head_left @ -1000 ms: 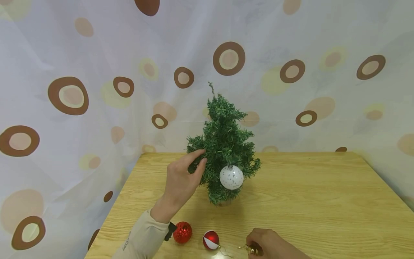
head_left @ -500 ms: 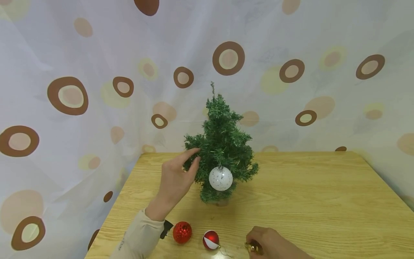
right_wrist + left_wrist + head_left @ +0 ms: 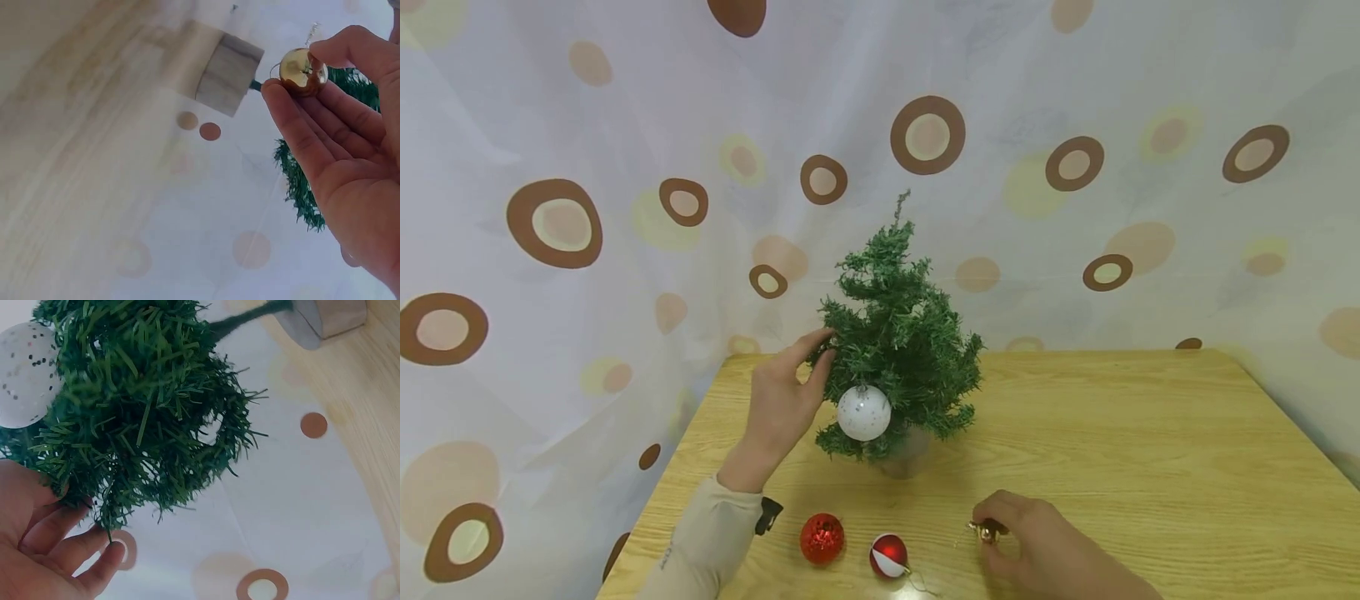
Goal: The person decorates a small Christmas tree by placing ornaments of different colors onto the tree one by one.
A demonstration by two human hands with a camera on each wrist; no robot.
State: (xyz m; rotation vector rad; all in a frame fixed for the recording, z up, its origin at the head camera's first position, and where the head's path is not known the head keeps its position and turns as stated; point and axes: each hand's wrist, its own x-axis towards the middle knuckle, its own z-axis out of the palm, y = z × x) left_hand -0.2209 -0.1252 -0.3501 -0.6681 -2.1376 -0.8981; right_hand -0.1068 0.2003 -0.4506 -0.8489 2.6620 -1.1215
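A small green artificial Christmas tree (image 3: pixel 895 333) stands on the table, a white speckled bauble (image 3: pixel 863 413) hanging low on its front left. My left hand (image 3: pixel 781 408) pinches a branch on the tree's left side; in the left wrist view the thumb tip is partly lost among the needles. Lower right, just above the table, my right hand (image 3: pixel 1037 537) holds a small gold bauble (image 3: pixel 301 72) between thumb and fingers. Its thin hanging loop sticks out past the fingertips in the right wrist view.
A red glittery bauble (image 3: pixel 822 539) and a red-and-white bauble (image 3: pixel 888 556) with a gold string lie near the front of the wooden table (image 3: pixel 1112 433). The tree's grey round base (image 3: pixel 231 75) shows in the right wrist view. A dotted curtain (image 3: pixel 1000 75) hangs behind.
My left hand has moved left with the branch, and the tree has turned, carrying the white bauble leftward. My right hand has risen slightly off the front of the table with the gold bauble.
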